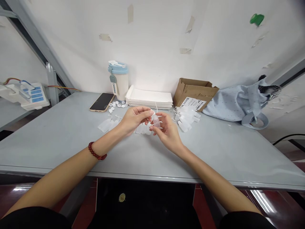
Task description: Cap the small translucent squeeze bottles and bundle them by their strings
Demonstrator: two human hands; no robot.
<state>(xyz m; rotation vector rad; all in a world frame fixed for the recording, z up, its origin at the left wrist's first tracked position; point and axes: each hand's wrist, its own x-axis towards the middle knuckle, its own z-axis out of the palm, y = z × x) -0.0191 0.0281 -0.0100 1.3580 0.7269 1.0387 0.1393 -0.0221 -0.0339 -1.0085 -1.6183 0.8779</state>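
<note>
Both my hands meet over the middle of the grey table (59,133). My right hand (168,131) pinches a small clear plastic bottle (156,121) between thumb and fingers. My left hand (133,118) closes its fingertips on the bottle's top end, where a thin white string sticks up. My left wrist wears a red bead bracelet (96,152). Small translucent pouches (107,124) lie on the table to the left of my hands, and another heap of pouches (187,116) lies to the right.
Behind my hands a stack of white sheets (149,98), a lidded cream cup (118,79) and a phone (102,101) line the wall. A cardboard box (194,93) and a blue cloth bag (240,100) sit right. Small white caps (117,104) lie scattered.
</note>
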